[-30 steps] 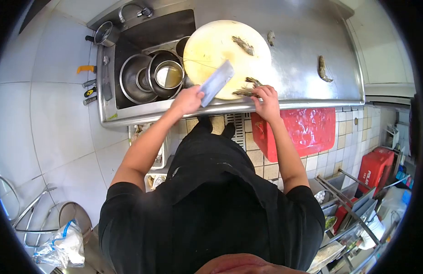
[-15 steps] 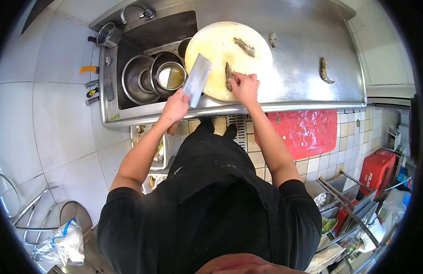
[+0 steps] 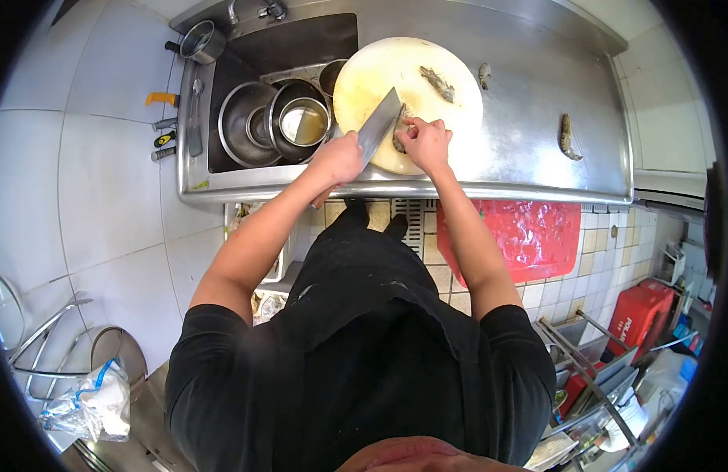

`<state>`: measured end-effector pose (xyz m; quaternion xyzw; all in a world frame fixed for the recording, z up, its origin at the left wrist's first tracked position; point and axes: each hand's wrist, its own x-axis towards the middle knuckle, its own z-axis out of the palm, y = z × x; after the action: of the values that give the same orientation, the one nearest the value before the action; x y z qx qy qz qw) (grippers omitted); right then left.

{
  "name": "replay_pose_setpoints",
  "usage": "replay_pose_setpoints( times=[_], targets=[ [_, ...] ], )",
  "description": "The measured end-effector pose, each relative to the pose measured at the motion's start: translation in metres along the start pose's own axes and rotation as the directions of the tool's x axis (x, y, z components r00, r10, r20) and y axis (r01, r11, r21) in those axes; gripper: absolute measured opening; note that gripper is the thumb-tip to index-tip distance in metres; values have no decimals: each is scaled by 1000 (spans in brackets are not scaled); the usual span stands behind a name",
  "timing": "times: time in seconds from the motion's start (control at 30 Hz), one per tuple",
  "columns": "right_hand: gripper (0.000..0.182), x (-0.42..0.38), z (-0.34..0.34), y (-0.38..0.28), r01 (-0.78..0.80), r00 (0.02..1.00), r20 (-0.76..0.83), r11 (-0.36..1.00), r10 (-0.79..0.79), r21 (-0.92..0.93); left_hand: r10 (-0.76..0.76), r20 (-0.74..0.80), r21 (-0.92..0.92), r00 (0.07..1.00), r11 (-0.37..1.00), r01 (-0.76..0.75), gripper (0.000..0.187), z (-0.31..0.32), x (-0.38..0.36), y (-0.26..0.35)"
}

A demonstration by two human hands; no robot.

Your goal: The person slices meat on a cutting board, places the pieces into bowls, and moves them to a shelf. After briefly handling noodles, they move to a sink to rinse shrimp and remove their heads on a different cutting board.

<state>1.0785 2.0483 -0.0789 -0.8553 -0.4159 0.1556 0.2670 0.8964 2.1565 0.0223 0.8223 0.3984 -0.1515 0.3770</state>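
My left hand [image 3: 340, 161] is closed round the handle of a broad cleaver [image 3: 378, 126], whose blade slants over the round pale cutting board [image 3: 364, 75]. The blade's edge is at or close beside a shrimp [image 3: 398, 140]; whether it touches cannot be told. Fingers of my right hand [image 3: 427, 144] grip this shrimp near the board's front part, partly covering it. A second shrimp [image 3: 438, 83] lies further back on the board. On the steel counter to the right are a small shrimp piece [image 3: 484, 75] and a longer shrimp [image 3: 567, 138].
Left of the board, a sink [image 3: 301, 43] holds metal bowls [image 3: 237, 126], one with yellowish liquid. A pot [image 3: 203, 42] and several handled tools [image 3: 163, 99] line the left edge. Below the counter's front edge [image 3: 490, 190] lies a red board or mat [image 3: 529, 236].
My left hand has brought the cleaver rightward, from the board's left edge to beside the held shrimp. My right hand still grips that shrimp. The whole view has shifted slightly.
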Motion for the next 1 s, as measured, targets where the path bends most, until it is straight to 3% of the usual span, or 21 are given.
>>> replay_pose_setpoints(
  times=[0.07, 0.1, 0.17, 0.23, 0.33, 0.43, 0.5, 0.57, 0.6, 0.63, 0.7, 0.73, 0.8, 0.9, 1.0],
  targets=[
    [37, 5, -12, -7, 5, 1000, 27, 999, -4, -54, 136, -111, 229, 985, 967, -108, 26, 18, 10, -13],
    [34, 12, -17, -16, 120, 977, -178, 993, -118, -2, 107, -98, 220, 989, 972, -84, 26, 18, 6, -9],
    [32, 41, -29, -47, 362, 774, -566, 932, -283, 28, 50, -72, 204, 996, 978, -34, 27, 16, -3, 5],
    [26, 63, -62, -98, 547, 794, -430, 813, -429, 199, 30, -60, 224, 998, 974, -15, 28, 14, -11, 13],
    [21, 85, 3, -104, 551, 830, -108, 834, -547, 12, 34, -52, 236, 998, 972, -21, 28, 18, -8, 10],
    [19, 83, -2, -92, 504, 856, -321, 791, -405, 345, 59, -77, 226, 995, 973, -40, 27, 20, -6, 6],
    [19, 72, -27, -68, 502, 808, -520, 783, -275, 366, 66, -89, 183, 994, 982, -48, 24, 34, 1, -17],
    [20, 33, -29, -26, 375, 905, -263, 919, -335, 121, 145, -140, 46, 979, 989, -140, 26, 42, 24, -55],
    [23, 4, -22, -14, 266, 950, -157, 963, -270, -48, 181, -164, -17, 970, 982, -186, 27, 40, 25, -69],
    [27, -19, -17, -4, 161, 981, -69, 961, -181, -226, -13, 20, -248, 1000, 969, 18, 28, 9, 8, -52],
    [28, -42, -17, 15, 171, 977, -88, 963, -193, -209, -143, -99, -159, 985, 979, 126, 26, -10, 9, -69],
    [28, -49, -17, 22, 173, 976, -97, 965, -195, -198, -14, -336, 36, 942, 999, 28, 27, -14, 13, -82],
    [23, -50, -18, 34, 204, 971, -100, 972, -216, -119, -128, -353, -29, 927, 992, 126, 27, -31, 4, -80],
    [14, -43, -21, 46, 156, 980, -115, 987, -160, -49, -64, -358, 79, 932, 992, 99, 28, -25, -26, -47],
    [8, -45, -21, 52, 96, 988, -122, 995, -98, -23, -11, -181, 267, 983, 962, 60, 28, -13, -19, -61]
  ],
)
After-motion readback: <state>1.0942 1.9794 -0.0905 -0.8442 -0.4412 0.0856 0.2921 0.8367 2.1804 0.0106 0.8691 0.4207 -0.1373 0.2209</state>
